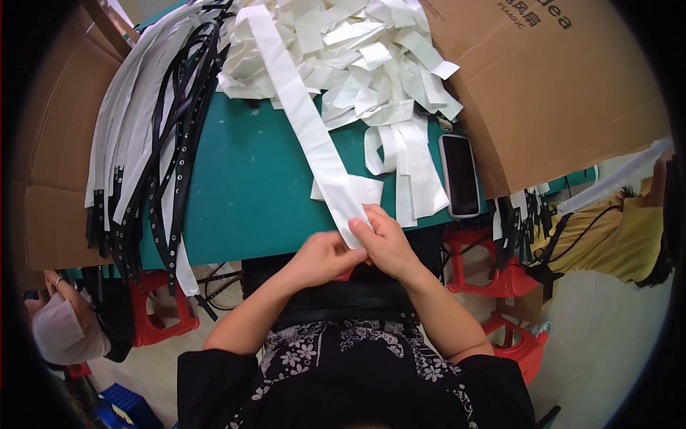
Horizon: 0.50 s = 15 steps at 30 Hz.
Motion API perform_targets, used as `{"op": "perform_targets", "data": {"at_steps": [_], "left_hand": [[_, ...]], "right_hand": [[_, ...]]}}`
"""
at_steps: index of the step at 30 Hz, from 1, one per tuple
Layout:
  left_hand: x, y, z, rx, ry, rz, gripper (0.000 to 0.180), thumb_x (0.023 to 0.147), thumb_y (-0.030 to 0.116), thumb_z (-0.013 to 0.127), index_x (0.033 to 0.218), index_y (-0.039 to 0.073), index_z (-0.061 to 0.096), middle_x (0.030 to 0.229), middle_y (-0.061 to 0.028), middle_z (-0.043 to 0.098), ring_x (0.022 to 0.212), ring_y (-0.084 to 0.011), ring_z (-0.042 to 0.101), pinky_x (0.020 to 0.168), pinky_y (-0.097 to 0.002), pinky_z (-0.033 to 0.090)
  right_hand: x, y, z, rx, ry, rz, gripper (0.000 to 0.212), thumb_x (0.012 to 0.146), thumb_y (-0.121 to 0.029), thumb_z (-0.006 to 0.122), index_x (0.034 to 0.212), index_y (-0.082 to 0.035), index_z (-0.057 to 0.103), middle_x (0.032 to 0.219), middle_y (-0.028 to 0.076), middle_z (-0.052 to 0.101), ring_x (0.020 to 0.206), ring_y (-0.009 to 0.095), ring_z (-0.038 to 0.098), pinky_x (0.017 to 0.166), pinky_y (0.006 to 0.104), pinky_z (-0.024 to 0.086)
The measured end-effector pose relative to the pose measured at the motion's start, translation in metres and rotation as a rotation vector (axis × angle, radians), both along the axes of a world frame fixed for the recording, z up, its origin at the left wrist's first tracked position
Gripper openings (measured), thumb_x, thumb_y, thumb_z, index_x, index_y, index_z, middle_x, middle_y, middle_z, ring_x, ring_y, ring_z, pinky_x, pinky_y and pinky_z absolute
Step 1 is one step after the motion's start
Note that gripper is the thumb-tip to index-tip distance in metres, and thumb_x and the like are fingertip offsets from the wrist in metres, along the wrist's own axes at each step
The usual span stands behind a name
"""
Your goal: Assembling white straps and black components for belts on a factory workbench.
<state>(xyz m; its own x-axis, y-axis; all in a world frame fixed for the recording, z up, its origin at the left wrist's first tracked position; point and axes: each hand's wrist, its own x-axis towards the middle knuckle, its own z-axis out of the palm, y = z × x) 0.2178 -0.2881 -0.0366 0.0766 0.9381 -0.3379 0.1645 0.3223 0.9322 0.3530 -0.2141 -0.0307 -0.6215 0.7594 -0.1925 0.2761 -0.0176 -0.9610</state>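
A long flat white sleeve (304, 118) runs from the heap at the back of the green table down to its near edge. My right hand (386, 242) is closed on the near end of it, thumb on top. Close against that end, my left hand (323, 259) has its fingers curled and pressed together; what they pinch is hidden. A short folded white piece (368, 189) lies under the sleeve, by my right hand. Behind it rises a loose heap of white sleeves (350, 53), some hanging toward me.
Black eyeleted belts (182, 136), several in white sleeves (128, 107), hang over the left edge of the green table (236, 179). A phone (459, 175) lies right, beside a large cardboard box (550, 93). Red stools (161, 314) stand below. Other people's arms (75, 300) show at both sides.
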Motion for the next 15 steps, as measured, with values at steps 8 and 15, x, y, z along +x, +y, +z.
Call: {"op": "perform_targets", "data": {"at_steps": [8, 15], "left_hand": [[-0.022, 0.021, 0.012, 0.126, -0.360, 0.608, 0.022, 0.086, 0.022, 0.057, 0.079, 0.001, 0.061, 0.063, -0.0003, 0.056, 0.049, -0.0041, 0.046, 0.045, -0.0180, 0.036], [-0.056, 0.046, 0.001, 0.208, -0.574, 0.689, 0.023, 0.082, 0.023, 0.061, 0.082, 0.000, 0.057, 0.064, -0.0021, 0.055, 0.045, -0.0055, 0.041, 0.040, -0.0182, 0.031]], "right_hand": [[0.015, -0.003, 0.007, -0.231, 0.021, 0.126, 0.028, 0.089, -0.024, 0.044, 0.094, 0.001, 0.057, 0.078, 0.005, 0.059, 0.072, 0.012, 0.057, 0.067, 0.0245, 0.046], [0.068, -0.014, 0.013, 0.054, -0.250, 0.045, 0.025, 0.090, -0.019, 0.043, 0.086, 0.000, 0.059, 0.054, 0.000, 0.048, 0.050, 0.006, 0.044, 0.048, 0.0212, 0.036]]}}
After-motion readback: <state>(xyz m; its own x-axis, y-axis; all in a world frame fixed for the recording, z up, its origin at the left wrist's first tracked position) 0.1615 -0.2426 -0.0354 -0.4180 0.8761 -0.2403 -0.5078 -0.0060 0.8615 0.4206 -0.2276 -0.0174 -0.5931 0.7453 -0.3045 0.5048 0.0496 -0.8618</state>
